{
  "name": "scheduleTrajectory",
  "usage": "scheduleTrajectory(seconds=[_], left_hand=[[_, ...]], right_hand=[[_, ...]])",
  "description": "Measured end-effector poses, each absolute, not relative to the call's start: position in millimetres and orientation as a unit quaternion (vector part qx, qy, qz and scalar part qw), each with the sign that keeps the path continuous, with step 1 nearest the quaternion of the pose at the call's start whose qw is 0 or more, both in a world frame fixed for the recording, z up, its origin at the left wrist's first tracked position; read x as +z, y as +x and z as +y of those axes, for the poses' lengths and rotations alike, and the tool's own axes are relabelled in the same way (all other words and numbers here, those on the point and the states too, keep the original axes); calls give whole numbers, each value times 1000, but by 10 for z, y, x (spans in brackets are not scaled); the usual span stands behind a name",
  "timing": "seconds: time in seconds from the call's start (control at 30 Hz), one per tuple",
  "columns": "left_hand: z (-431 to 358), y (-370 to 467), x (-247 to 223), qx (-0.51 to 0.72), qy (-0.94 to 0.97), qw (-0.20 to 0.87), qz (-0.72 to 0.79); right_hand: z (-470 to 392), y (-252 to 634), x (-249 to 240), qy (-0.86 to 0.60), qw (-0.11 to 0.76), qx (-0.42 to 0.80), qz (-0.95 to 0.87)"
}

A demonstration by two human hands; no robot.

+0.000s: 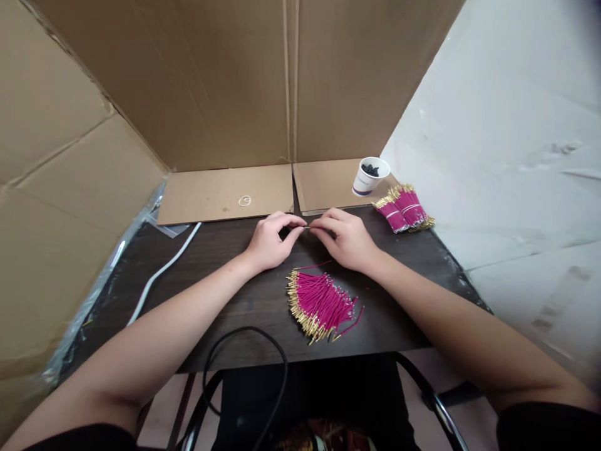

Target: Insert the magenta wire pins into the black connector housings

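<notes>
Left hand (275,243) and right hand (346,241) near each other over desk (211,241), fingers of both pinched on thin metal-tipped piece (307,227), just beyond fanned magenta wires (323,300). I'd keep pinches light, ends in line, wrists steady. Piece's ends covered by fingers; I can't make out either.

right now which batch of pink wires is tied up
The batch at the far right, near the white cup: pale bands cross it, while the fanned-out pile lies loose.
</notes>
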State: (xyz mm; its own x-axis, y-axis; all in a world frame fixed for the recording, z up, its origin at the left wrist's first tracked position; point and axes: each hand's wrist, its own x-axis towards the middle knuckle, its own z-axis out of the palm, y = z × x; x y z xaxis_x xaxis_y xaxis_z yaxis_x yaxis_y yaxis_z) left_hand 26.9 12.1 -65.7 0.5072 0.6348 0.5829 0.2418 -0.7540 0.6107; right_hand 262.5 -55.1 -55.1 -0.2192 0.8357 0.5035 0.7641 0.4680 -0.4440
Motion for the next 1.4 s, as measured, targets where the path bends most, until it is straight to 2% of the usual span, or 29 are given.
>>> scheduleTrajectory(seconds=[0.7,1.07,1.4], left_hand=[[103,257,-635,405,848,223,257],[96,267,-632,405,854,211,251],[100,264,-652,407,860,193,241]], right_hand=[[-552,2620,-562,-505,364,47,-781],[-578,2600,-461,-501,390,73,-769],[-563,2602,-504,-499,380,96,-773]])
